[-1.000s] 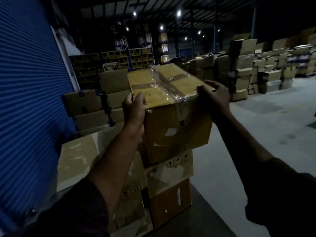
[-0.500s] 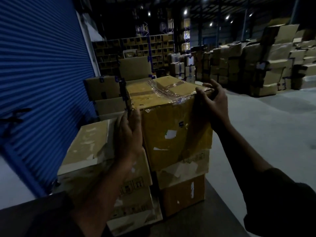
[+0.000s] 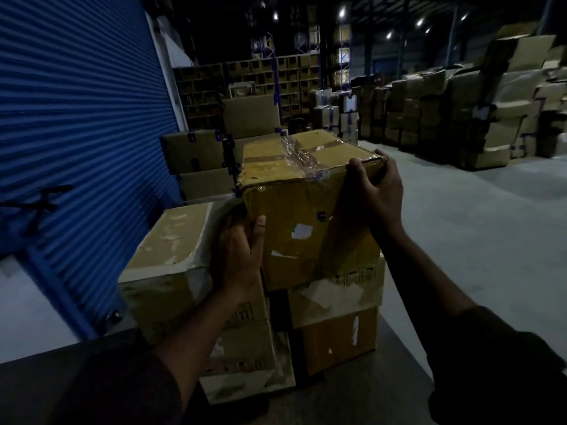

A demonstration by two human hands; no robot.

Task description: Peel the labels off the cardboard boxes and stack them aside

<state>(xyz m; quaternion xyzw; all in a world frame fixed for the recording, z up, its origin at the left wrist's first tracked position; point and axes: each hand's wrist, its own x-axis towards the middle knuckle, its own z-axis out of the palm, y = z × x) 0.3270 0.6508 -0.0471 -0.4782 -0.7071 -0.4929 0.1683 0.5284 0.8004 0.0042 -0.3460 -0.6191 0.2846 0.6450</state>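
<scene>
Top cardboard box (image 3: pixel 310 216) sits centre frame, on the stack of boxes (image 3: pixel 334 320) below it, or just above it; contact along the bottom edge is too dark to confirm.

Left hand (image 3: pixel 237 256): palm against the box's lower left edge, thumb laid up the front face, other fingers wrapped round the left side out of sight. Grasping the box.

Right hand (image 3: pixel 379 185): fingers curled over the upper right corner, thumb on the front face. Also grasping the box.

Front face shows small white paper scraps (image 3: pixel 302 230) and pale torn patches, which reads as label residue, so the label here looks mostly peeled. Clear tape (image 3: pixel 296 156) crosses the top, wrinkled. No whole label visible on the faces shown.

Neighbouring box (image 3: pixel 170 240) at left centre and the lower ones in the stack carry similar pale torn strips: likely already handled.

Judgement: this box is at the stacking step, peel largely done. Stack aside is a few boxes high beside the blue shutter (image 3: pixel 76 118), upper left.

Remaining: large piles of boxes (image 3: pixel 460 111) along the upper right. Whether those belong to the job, cannot tell. Task looks early to middle.
</scene>
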